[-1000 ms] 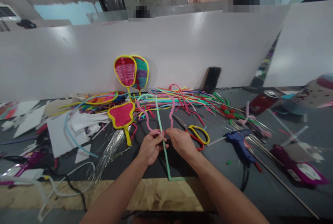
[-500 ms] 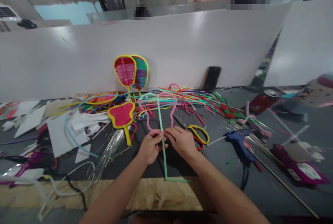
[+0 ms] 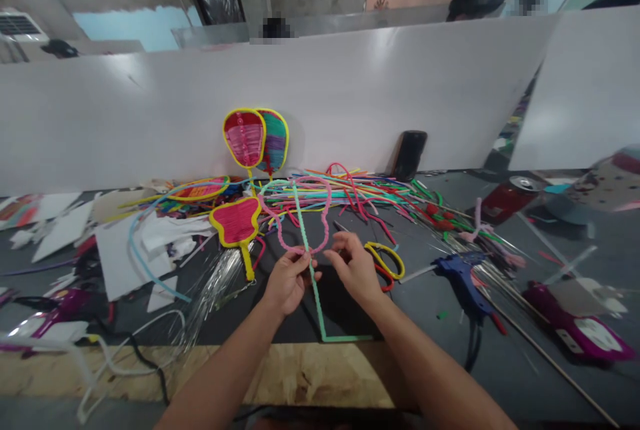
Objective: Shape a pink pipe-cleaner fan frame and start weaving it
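Note:
My left hand point(image 3: 290, 278) pinches a pipe-cleaner frame at its lower joint, where the pink outline meets the green stem. The outline's curved pink pipe cleaner point(image 3: 327, 213) bends into a lobed shape, with a mint green stretch at its upper left. A twisted mint green pipe cleaner point(image 3: 316, 300) runs down the middle and bends right at its lower end. Just right of the joint, my right hand point(image 3: 356, 269) is off the frame, fingers loosely curled and apart from the thumb, with nothing visible in it. Yellow-and-red scissors point(image 3: 387, 262) lie beside it.
Behind lies a pile of colourful pipe cleaners point(image 3: 360, 190). Finished fans point(image 3: 245, 138) lean on the white partition point(image 3: 340, 97), near a phone point(image 3: 409, 155). A smaller pink-and-yellow fan point(image 3: 235, 222) lies left. Right are a blue glue gun point(image 3: 463, 280) and a red can point(image 3: 510, 200).
My right hand has let go of the joint and drawn back to the right, its fingers loosening. My left hand keeps its pinch while the frame's top shifts slightly left.

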{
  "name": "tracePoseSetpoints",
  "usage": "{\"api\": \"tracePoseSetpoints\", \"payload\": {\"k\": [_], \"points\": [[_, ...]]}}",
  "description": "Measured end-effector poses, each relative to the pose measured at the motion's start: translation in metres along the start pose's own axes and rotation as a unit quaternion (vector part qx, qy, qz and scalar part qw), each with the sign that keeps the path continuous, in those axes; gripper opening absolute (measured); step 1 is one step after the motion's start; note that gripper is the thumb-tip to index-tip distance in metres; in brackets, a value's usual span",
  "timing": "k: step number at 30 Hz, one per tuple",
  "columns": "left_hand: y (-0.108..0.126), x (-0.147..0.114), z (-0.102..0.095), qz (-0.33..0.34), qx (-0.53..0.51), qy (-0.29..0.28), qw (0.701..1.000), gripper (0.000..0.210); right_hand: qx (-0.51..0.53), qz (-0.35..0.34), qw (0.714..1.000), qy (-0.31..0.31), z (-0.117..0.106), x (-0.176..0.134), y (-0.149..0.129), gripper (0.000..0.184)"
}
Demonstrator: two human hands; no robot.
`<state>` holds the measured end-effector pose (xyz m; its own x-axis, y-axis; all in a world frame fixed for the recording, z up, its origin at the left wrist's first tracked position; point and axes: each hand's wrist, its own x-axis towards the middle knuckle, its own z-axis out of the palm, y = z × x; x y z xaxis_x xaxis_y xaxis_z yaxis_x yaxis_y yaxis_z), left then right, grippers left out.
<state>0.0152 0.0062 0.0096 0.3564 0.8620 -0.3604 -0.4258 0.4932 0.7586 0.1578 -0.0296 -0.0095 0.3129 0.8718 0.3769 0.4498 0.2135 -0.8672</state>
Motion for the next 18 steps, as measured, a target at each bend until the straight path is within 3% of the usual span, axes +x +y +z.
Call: {"api": "tracePoseSetpoints", "payload": {"k": [2,7,14,18], "points": [[0.002,0.002,-0.002,0.006,-0.013,0.007,1.0,0.015,0.082,0.07,0.994,0.011,0.0,0.002,0.002,0.021],[0.003,0.002,-0.003,-0.018,-0.013,-0.013,1.0,0.01,0.274,0.198,0.936,-0.1,0.005,0.001,-0.003,0.024],[0.002,-0.003,0.002,-0.033,0.005,-0.025,0.999,0.012,0.437,0.257,0.857,-0.097,0.008,-0.001,-0.007,0.026],[0.0,-0.002,0.0,-0.032,0.022,-0.045,0.998,0.015,0.465,0.276,0.837,-0.087,0.008,-0.001,-0.01,0.027]]}}
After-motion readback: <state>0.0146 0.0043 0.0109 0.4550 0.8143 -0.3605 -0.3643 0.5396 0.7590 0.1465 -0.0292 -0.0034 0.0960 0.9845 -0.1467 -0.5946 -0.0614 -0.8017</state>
